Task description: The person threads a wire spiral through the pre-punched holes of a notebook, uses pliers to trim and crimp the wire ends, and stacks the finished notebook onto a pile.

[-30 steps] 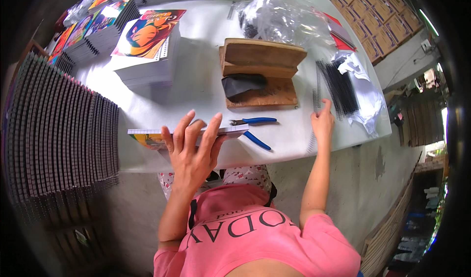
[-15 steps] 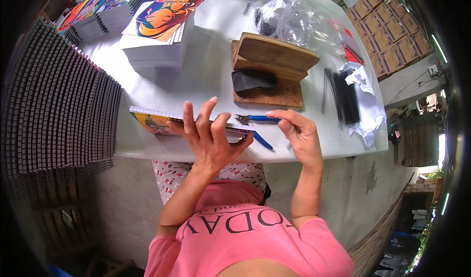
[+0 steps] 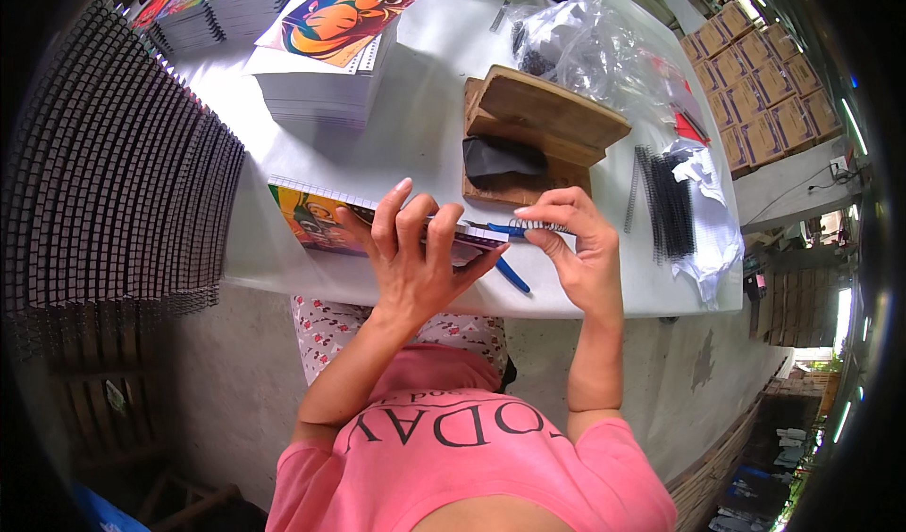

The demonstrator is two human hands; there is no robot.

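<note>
A colourful notebook (image 3: 316, 221) with a punched edge lies at the near edge of the white table (image 3: 425, 89). My left hand (image 3: 415, 263) presses flat on its right part, fingers spread. My right hand (image 3: 576, 249) pinches a black spiral coil (image 3: 536, 225) at the notebook's right end. Blue-handled pliers (image 3: 505, 249) lie on the table under and between my hands.
A wooden jig (image 3: 533, 131) with a dark cloth stands behind my hands. Loose black coils (image 3: 665, 207) lie on plastic at the right. Clear plastic bags (image 3: 595, 46) sit further back. Stacks of printed books (image 3: 326, 56) fill the far left. Ranks of bound notebooks (image 3: 104, 174) stand at the left.
My right hand came back from the coil pile at the right with a coil and now holds it at the notebook's end. My left hand stayed on the notebook.
</note>
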